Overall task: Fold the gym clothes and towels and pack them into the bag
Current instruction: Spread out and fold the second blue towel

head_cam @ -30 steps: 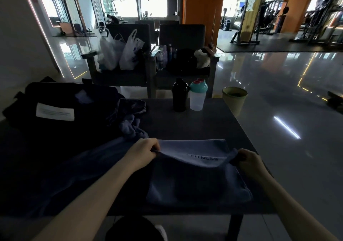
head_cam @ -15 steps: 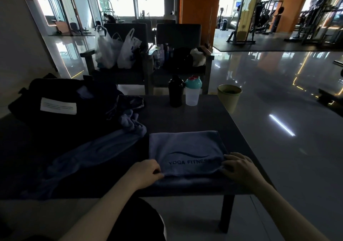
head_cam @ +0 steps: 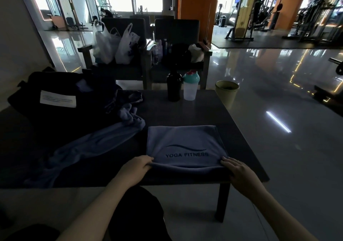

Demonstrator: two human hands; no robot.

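Note:
A folded blue-grey towel (head_cam: 185, 144) printed YOGA FITNESS lies near the front edge of the dark table (head_cam: 232, 129). My left hand (head_cam: 136, 168) grips its near left corner with curled fingers. My right hand (head_cam: 235, 168) rests on its near right corner, fingers fairly straight over the edge. A second blue towel (head_cam: 89, 148) lies unfolded and rumpled to the left. A dark garment (head_cam: 128, 97) is bunched behind it. The black gym bag (head_cam: 55, 99) with a white label sits at the table's far left.
A black bottle (head_cam: 174, 85) and a clear shaker with a teal lid (head_cam: 191, 86) stand at the table's far edge. A green bin (head_cam: 226, 92) is on the floor beyond the right corner. Two chairs with plastic bags (head_cam: 115, 45) stand behind.
The towel's upper half was lifted a second ago and now lies folded flat with the logo up. Both hands have come down to its near corners.

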